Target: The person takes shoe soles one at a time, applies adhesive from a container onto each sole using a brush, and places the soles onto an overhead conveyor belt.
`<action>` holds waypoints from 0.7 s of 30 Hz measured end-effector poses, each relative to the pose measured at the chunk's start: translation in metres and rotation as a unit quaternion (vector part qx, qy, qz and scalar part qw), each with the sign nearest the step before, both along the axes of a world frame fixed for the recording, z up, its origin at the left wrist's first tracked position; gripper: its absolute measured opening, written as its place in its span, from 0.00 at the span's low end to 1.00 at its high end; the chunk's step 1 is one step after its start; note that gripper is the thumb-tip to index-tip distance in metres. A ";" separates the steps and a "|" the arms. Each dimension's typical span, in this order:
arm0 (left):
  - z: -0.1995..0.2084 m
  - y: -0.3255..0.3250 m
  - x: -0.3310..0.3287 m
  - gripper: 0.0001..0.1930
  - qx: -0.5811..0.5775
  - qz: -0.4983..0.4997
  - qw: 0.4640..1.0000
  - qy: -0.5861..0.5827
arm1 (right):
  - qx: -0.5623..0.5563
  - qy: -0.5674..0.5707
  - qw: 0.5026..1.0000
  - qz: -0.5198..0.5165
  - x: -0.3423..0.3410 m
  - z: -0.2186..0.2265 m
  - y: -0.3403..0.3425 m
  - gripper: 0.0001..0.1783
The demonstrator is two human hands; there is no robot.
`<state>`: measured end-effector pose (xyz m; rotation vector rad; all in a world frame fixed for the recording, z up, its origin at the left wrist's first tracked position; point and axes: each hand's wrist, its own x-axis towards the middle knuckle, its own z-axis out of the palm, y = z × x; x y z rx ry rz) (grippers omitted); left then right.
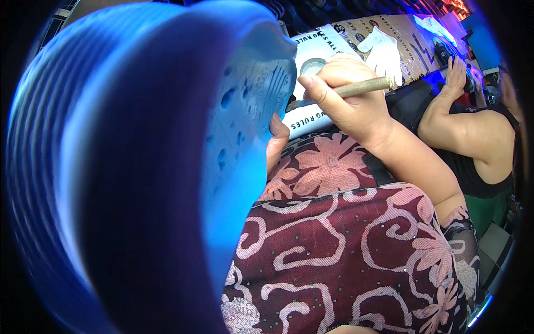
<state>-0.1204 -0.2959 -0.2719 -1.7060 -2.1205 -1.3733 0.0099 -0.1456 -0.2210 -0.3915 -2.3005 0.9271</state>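
A big pale-blue piece with a ribbed outer side and a pitted inner face, apparently a shoe sole, fills the left of the view very close up. Its near part is blurred. My left hand grips its right edge; only the thumb side shows, the other fingers being hidden behind it. Pinched between the thumb and fingers of my right hand is a brush with a pale wooden handle. Its dark end points left, beside the sole's edge; whether they touch I cannot tell. Beyond the right fingers stands a small round greyish container.
White and brown printed cardboard covers the work surface ahead. On it lies a white glove. To the right sits another person in a dark sleeveless top, hands raised over the surface. Patterned maroon cloth covers my lap.
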 end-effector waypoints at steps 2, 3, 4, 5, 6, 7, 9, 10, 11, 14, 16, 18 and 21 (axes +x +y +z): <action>0.000 -0.002 -0.001 0.17 -0.024 -0.004 0.998 0.050 | 0.000 -0.017 1.000 -0.011 0.000 -0.003 0.003 0.14; 0.000 -0.003 -0.001 0.17 -0.032 -0.005 0.997 0.067 | -0.031 0.050 0.998 -0.013 -0.002 -0.007 0.004 0.17; -0.001 -0.003 0.001 0.17 -0.001 0.007 0.999 0.048 | -0.061 0.117 0.991 -0.014 -0.004 -0.009 0.004 0.20; -0.002 -0.003 0.002 0.17 0.015 0.014 0.999 0.039 | -0.094 0.119 0.988 0.009 -0.001 -0.008 0.007 0.18; -0.002 -0.004 0.003 0.17 0.030 0.022 0.999 0.030 | -0.094 0.120 0.988 0.011 0.000 -0.004 0.007 0.18; -0.005 -0.002 0.004 0.19 0.029 0.023 0.999 0.009 | -0.123 0.128 0.984 -0.006 0.004 0.000 0.006 0.17; -0.012 0.001 0.002 0.21 0.028 0.022 0.999 -0.014 | -0.157 0.140 0.977 -0.030 0.009 -0.005 0.010 0.16; -0.013 0.002 0.002 0.22 0.073 -0.015 0.995 -0.071 | -0.156 0.142 0.977 -0.029 0.014 -0.006 0.011 0.16; -0.010 0.003 0.003 0.23 0.096 -0.033 0.990 -0.099 | -0.195 0.138 0.970 -0.041 0.018 -0.007 0.013 0.16; 0.003 0.008 0.008 0.22 0.159 0.030 0.942 -0.295 | -0.241 0.111 0.962 -0.065 0.032 -0.014 0.022 0.19; 0.012 0.005 0.004 0.25 0.083 0.039 0.936 -0.341 | -0.288 0.126 0.945 -0.090 0.037 -0.015 0.027 0.21; 0.024 0.006 0.006 0.22 0.060 0.027 0.862 -0.502 | -0.286 0.143 0.942 -0.103 0.042 -0.020 0.028 0.22; 0.030 0.005 0.002 0.21 0.040 -0.009 0.772 -0.635 | -0.335 0.131 0.926 -0.119 0.046 -0.022 0.027 0.23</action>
